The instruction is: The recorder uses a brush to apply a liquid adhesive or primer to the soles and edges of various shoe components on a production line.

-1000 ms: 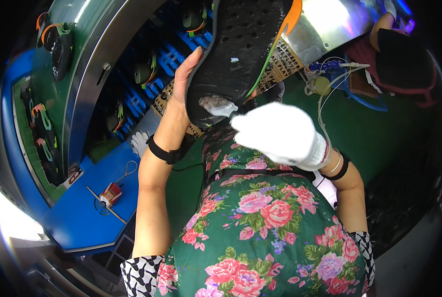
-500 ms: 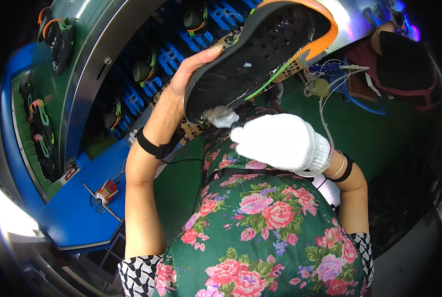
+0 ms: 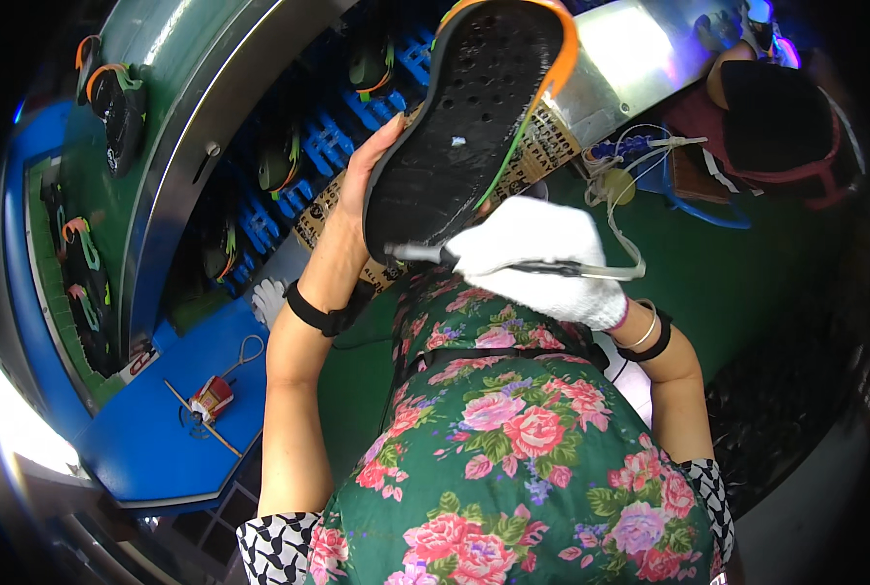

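Observation:
My bare left hand [image 3: 361, 180] grips a black shoe sole [image 3: 430, 175] by its left edge and tilts its broad face up. Orange rims its far end, where small holes show, and a green line runs down the right side. In a white knit glove, my right hand [image 3: 533, 255] is closed round a slim brush [image 3: 411, 253] with a thin hose at its handle end. The bristles, blurred, lie at the sole's near end. Most of my left fingers are hidden behind the sole.
Black shoe parts [image 3: 121, 122] lie on a green belt at the left, inside a curved metal rail [image 3: 186, 112]. A blue table [image 3: 177, 448] holds a small red container [image 3: 211, 398]. Beyond the sole stand blue racks and printed cardboard [image 3: 542, 151]. A maroon-edged chair [image 3: 786, 127] stands far right.
The sole has shifted left and stands more upright. My right hand has turned, bringing the brush handle and hose into sight, and the brush tip has moved slightly left and down.

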`<state>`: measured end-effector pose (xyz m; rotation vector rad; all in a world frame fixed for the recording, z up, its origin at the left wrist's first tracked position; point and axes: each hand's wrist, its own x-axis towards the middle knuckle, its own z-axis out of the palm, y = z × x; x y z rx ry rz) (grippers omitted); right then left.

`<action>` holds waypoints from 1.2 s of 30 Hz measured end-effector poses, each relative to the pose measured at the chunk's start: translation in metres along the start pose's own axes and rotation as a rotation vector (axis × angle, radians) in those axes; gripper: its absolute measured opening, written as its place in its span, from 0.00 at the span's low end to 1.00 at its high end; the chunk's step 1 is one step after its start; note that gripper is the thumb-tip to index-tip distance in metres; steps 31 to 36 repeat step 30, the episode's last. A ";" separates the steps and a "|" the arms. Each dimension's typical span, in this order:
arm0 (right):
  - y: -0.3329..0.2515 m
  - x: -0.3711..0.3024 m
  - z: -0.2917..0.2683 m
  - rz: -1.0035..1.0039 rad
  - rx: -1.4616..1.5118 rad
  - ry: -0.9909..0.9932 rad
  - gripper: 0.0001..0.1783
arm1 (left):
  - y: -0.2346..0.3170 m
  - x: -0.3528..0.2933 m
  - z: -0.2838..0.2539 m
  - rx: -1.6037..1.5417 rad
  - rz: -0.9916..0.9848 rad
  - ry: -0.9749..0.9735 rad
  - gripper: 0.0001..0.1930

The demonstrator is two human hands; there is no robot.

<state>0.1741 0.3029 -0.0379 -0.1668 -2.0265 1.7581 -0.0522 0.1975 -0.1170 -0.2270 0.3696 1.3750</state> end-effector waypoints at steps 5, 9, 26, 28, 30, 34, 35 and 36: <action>-0.005 0.002 -0.020 0.081 -0.009 0.154 0.08 | -0.025 0.001 0.025 0.015 0.019 0.048 0.35; -0.002 0.022 -0.047 -0.194 -0.452 0.206 0.11 | -0.042 -0.003 0.026 -0.087 -0.062 0.011 0.38; -0.013 0.002 -0.028 0.208 0.651 0.240 0.05 | -0.025 -0.011 0.014 -0.095 0.125 -0.216 0.48; 0.002 -0.007 -0.040 0.217 1.094 0.370 0.06 | -0.015 -0.016 0.015 -0.022 0.151 -0.251 0.48; 0.014 -0.009 -0.047 0.152 1.176 0.358 0.08 | -0.023 -0.011 0.022 -0.265 0.058 -0.610 0.47; 0.014 -0.009 -0.047 0.152 1.176 0.358 0.08 | -0.023 -0.011 0.022 -0.265 0.058 -0.610 0.47; 0.014 -0.009 -0.047 0.152 1.176 0.358 0.08 | -0.023 -0.011 0.022 -0.265 0.058 -0.610 0.47; 0.014 -0.009 -0.047 0.152 1.176 0.358 0.08 | -0.023 -0.011 0.022 -0.265 0.058 -0.610 0.47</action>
